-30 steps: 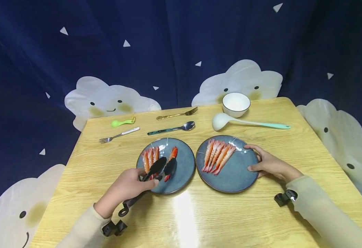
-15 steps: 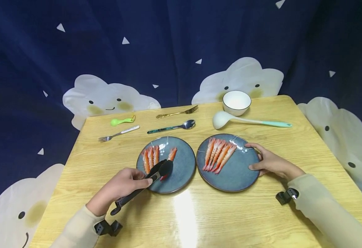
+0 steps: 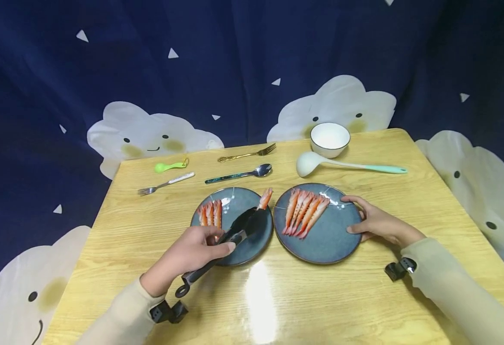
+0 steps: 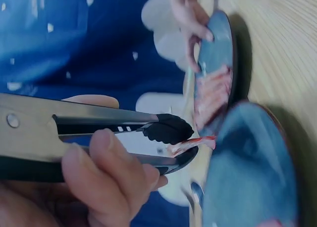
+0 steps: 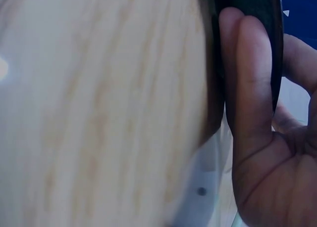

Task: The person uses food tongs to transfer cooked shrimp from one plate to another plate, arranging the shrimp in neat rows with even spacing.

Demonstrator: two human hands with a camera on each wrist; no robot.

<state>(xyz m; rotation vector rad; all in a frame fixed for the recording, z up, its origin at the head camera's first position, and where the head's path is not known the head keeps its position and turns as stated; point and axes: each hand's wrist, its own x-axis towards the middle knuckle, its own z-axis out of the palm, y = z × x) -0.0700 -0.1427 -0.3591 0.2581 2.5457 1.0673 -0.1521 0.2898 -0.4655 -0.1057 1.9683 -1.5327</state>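
The left plate (image 3: 252,251) sits just left of the right plate (image 3: 331,239) on the table (image 3: 329,297). Three shrimp (image 3: 209,213) lie on the former's left side, a row of shrimp (image 3: 302,213) on the latter's left half. A spoon (image 3: 239,176) lies behind the left plate, a fork (image 3: 246,154) behind that; farther left, a second fork (image 3: 167,184) lies before a scoop (image 3: 170,166). Behind the right plate, a ladle (image 3: 351,165) lies before a bowl (image 3: 330,139).
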